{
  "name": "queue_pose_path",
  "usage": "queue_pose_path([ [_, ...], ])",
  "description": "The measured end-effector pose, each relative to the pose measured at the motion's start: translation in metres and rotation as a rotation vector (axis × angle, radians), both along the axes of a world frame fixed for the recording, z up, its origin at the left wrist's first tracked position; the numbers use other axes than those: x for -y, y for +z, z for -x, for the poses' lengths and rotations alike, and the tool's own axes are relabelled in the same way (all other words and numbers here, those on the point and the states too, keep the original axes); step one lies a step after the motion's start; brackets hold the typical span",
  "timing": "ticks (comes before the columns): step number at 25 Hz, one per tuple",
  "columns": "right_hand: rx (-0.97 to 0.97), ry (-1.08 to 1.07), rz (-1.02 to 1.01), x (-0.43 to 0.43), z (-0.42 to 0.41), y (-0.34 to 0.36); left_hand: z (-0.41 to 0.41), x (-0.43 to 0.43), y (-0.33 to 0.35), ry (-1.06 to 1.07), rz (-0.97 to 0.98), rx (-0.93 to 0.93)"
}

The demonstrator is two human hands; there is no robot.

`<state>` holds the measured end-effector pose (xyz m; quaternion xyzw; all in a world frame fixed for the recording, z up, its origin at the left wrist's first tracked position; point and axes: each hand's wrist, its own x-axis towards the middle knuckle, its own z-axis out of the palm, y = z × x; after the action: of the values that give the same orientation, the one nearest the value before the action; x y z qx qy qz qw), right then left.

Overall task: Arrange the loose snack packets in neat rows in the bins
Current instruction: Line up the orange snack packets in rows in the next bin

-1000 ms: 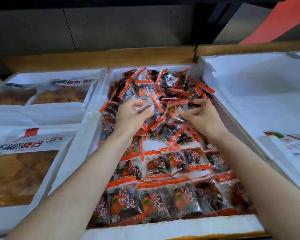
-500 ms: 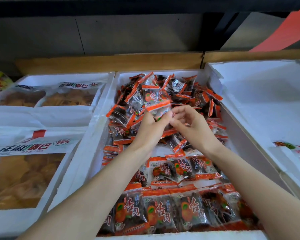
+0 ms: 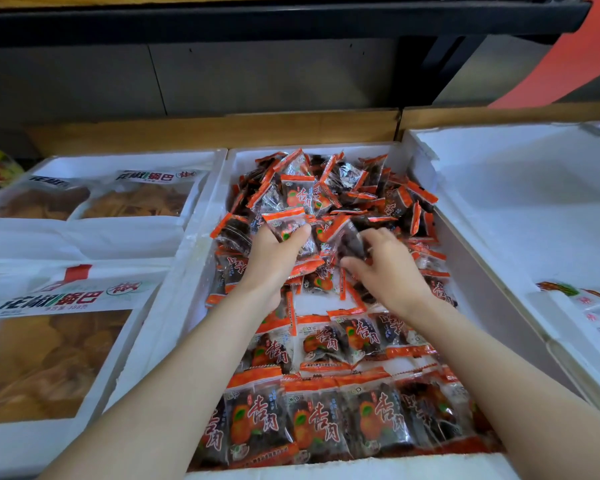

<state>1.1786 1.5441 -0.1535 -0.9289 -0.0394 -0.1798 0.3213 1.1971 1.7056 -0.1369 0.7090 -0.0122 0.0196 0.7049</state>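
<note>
one clear orange-edged plastic packet sits gripped in our left hand. at its 3 o'clock, our right hand pinches a darker packet.

Shop: foam bins of packaged snacks

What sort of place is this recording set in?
Probably a shop's bulk-snack display: white foam bins side by side, one heaped with orange-edged snack packets, another holding large labelled bags.
</note>
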Motion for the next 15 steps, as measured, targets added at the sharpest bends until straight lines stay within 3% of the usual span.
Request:
queue_pose_path([
  [4,0.181,-0.01,-0.204,-0.005,0.011,0.009,0.004,0.011,-0.007,0.045,-0.093,0.066],
  [6,0.2,0.098,-0.124,-0.017,0.018,0.01,0.012,0.019,-0.004,0.028,-0.115,0.055],
  [9,0.123,0.241,0.046,-0.027,0.023,0.01,0.011,0.025,-0.005,-0.019,-0.084,0.03],
  [12,-0.023,0.423,-0.056,-0.026,0.024,0.013,0.015,0.024,0.001,-0.048,-0.061,0.01],
  [15,0.023,0.449,-0.248,-0.025,0.022,0.016,0.016,0.015,0.008,-0.043,0.01,0.021],
])
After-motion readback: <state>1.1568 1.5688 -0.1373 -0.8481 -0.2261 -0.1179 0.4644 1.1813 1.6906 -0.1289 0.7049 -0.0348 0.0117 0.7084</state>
